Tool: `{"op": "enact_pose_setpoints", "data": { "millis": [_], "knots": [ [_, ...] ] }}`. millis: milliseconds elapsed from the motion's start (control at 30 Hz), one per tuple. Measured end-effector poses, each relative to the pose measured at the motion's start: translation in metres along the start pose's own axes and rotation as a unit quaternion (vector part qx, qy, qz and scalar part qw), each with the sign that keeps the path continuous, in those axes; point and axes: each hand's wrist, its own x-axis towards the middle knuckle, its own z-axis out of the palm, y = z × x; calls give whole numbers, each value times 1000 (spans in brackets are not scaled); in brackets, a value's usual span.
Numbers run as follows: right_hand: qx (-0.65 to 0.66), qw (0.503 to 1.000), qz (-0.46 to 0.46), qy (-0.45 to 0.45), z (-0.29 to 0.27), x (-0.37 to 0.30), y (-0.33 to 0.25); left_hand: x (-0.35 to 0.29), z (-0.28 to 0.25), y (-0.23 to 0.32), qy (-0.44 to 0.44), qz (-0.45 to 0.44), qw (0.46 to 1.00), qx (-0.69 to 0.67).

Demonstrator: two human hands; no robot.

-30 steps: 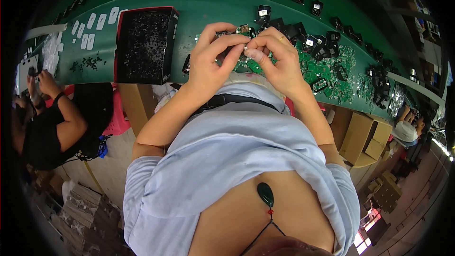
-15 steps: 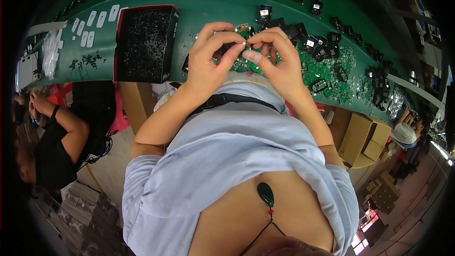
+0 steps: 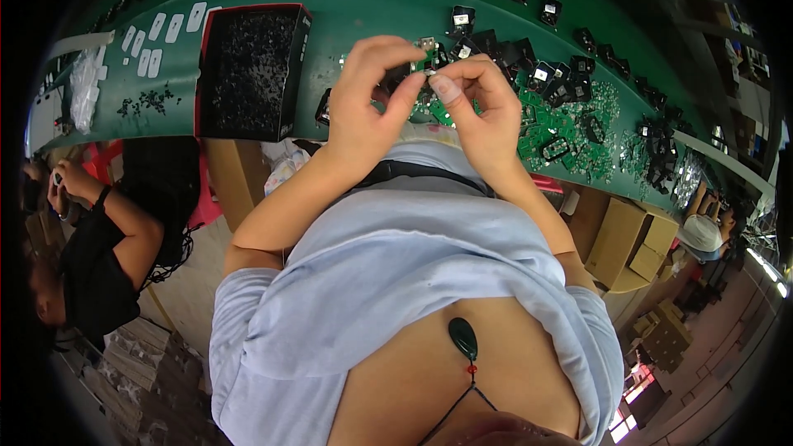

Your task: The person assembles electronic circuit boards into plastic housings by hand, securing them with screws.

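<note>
Both my hands meet above the green bench (image 3: 330,12). My right hand (image 3: 486,111) pinches a tiny whitish piece (image 3: 429,73) between thumb and index finger. My left hand (image 3: 368,103) is curled, its thumb tip close to that piece and its index fingertip lifted a little above it. Dark parts show behind the left fingers; whether the hand grips one of them is hidden. Just past the fingertips is a green circuit board (image 3: 427,45) with a metal part on it. Loose green circuit boards (image 3: 538,124) are heaped beside my right hand.
Left of my hands stands an open box (image 3: 295,74) full of small black pieces. White flat plates (image 3: 174,29) and scattered black bits (image 3: 149,102) lie farther left. Black housings (image 3: 557,83) pile up on the right, with more along the far strip. A co-worker (image 3: 132,235) sits at left.
My left index finger has lifted away from the thumb. The right fingers have drawn together on the tiny piece and their other fingers have curled in.
</note>
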Motion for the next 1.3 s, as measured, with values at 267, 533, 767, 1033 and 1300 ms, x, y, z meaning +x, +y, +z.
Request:
{"op": "enact_pose_setpoints", "data": {
  "millis": [267, 533, 767, 1033, 1300],
  "knots": [
    [-237, 919, -309, -58, -16, 15, -14, 3, -4, 9, 5, -113, 988, -100],
    [-313, 859, -399, -69, -17, 21, -19, 4, -6, 21, 37, -33, 999, 13],
    [-346, 841, -405, -89, -18, 23, -23, 4, -6, 22, 48, -2, 998, 46],
    [-387, 822, -387, -157, -19, 30, -38, 7, -6, 21, 39, 41, 994, 94],
    [-362, 834, -367, -194, -20, 38, -34, 7, -5, 14, 30, 37, 996, 81]
  ]
}}
